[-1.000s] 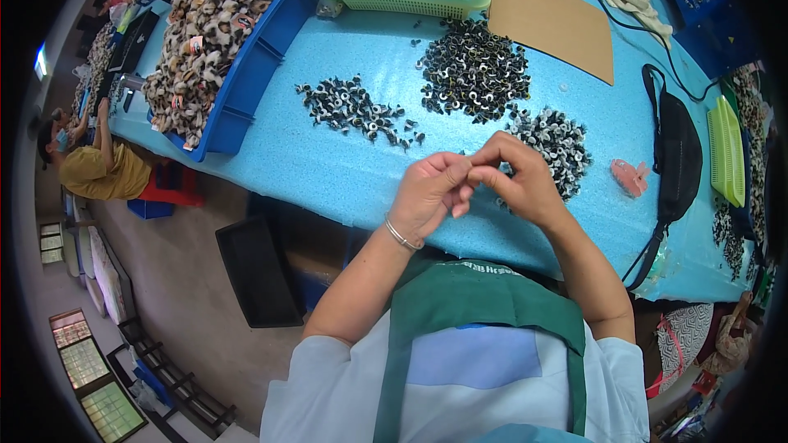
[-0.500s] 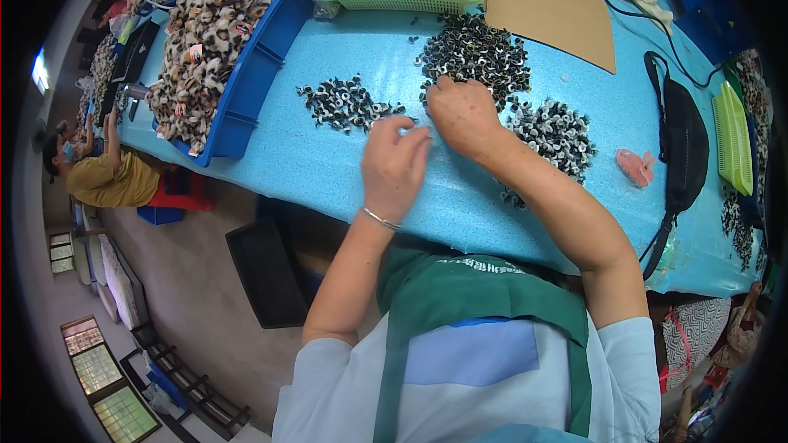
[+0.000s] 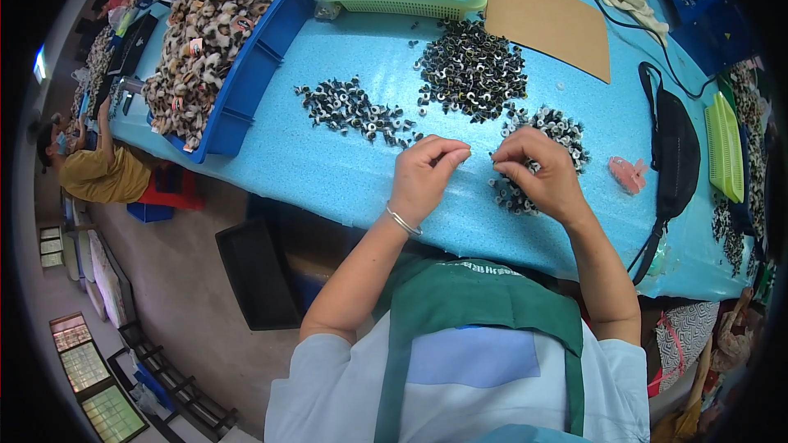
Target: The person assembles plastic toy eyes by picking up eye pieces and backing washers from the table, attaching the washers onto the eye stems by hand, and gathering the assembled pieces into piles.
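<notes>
Catalogued by me from the head camera: blue tabletop (image 3: 328, 166), working stock.

Left hand (image 3: 420, 180): above the near edge, around its middle; thumb and forefinger drawn to a pinch; whether they grasp anything, I cannot tell.

Right hand (image 3: 542, 174): apart from the left; seemingly pinching a tiny dark part (image 3: 492, 155), kind unclear to me.

Black-and-white button-like pieces, three heaps: left heap (image 3: 357, 108), toward the blue tray (image 3: 246, 86); middle heap (image 3: 472, 74), toward the far edge; right heap (image 3: 564, 133), partly behind the right hand.

Step, by my judgement: handling single pieces at the fingertips. Next move calls, I think, for steady pinches brought into line.
</notes>
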### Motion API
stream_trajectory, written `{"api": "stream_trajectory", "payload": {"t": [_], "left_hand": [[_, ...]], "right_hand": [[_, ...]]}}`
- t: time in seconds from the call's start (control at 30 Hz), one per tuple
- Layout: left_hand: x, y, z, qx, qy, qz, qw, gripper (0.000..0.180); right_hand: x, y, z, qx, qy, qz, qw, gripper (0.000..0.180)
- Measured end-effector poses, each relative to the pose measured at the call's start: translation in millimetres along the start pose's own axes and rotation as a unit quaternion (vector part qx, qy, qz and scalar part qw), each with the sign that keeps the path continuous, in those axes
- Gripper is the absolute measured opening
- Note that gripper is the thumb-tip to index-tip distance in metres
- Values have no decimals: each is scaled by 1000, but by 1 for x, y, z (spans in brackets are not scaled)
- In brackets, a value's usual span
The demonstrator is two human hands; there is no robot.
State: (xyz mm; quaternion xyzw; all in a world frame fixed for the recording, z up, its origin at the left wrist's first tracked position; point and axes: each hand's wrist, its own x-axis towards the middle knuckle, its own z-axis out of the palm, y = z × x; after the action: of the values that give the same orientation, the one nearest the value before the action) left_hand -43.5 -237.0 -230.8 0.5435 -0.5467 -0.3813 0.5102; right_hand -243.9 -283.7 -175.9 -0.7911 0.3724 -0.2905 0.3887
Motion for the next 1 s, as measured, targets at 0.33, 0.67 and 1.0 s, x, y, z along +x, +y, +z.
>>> {"api": "stream_trajectory", "payload": {"t": [0.33,0.67,1.0], "left_hand": [[-11,20,3,-25,-37,-12,999,13],[-26,20,17,97,61,176,978,22],[-34,13,12,-78,47,50,995,34]], "right_hand": [[-7,0,21,61,10,2,998,10],[-12,0,31,123,32,73,989,22],[3,-1,29,145,-45,84,985,15]]}}
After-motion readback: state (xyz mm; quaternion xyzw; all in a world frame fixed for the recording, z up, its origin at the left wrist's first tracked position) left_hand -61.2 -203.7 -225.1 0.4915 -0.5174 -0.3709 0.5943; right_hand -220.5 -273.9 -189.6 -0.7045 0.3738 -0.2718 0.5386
